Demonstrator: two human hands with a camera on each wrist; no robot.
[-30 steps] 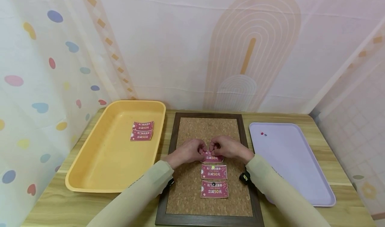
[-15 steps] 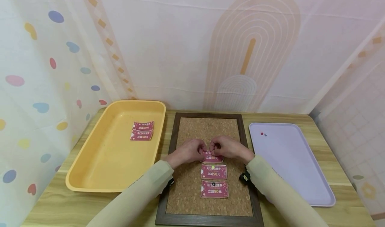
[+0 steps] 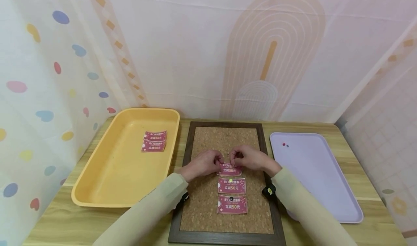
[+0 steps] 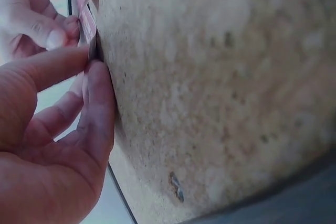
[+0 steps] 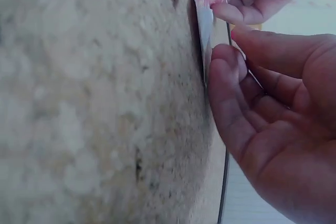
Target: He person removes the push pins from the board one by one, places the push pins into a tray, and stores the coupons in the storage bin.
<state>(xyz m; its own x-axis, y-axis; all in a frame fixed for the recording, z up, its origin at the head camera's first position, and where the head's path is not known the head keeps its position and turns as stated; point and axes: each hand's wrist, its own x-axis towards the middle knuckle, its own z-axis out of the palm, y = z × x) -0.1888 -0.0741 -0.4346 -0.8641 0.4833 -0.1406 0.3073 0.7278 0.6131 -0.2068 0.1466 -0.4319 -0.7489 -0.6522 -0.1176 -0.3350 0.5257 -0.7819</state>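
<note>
A brown-framed cork board (image 3: 198, 213) lies on the table. On it, three pink coupons form a column. My left hand (image 3: 203, 163) pinches the left edge of the farthest coupon (image 3: 229, 171) between thumb and finger. At that coupon's upper right is my right hand (image 3: 250, 158), thumb and index fingertips brought close together. In the right wrist view a tiny red pushpin head (image 5: 233, 34) shows at those fingertips, mostly hidden. A yellow pushpin (image 3: 230, 180) sits on the middle coupon (image 3: 224, 188), and a black pushpin (image 3: 231, 199) on the nearest coupon (image 3: 239, 209).
Left of the board stands a yellow tray (image 3: 75, 197) with two overlapping coupons (image 3: 153, 146) inside. To the right is a lilac tray (image 3: 322, 184), holding a red pushpin (image 3: 283, 144) and a small dark one (image 3: 287, 146). A patterned cloth (image 3: 182, 57) hangs behind the table.
My right hand has shifted slightly to the right, uncovering more of the farthest coupon's top. The left hand stays on the coupon's left edge.
</note>
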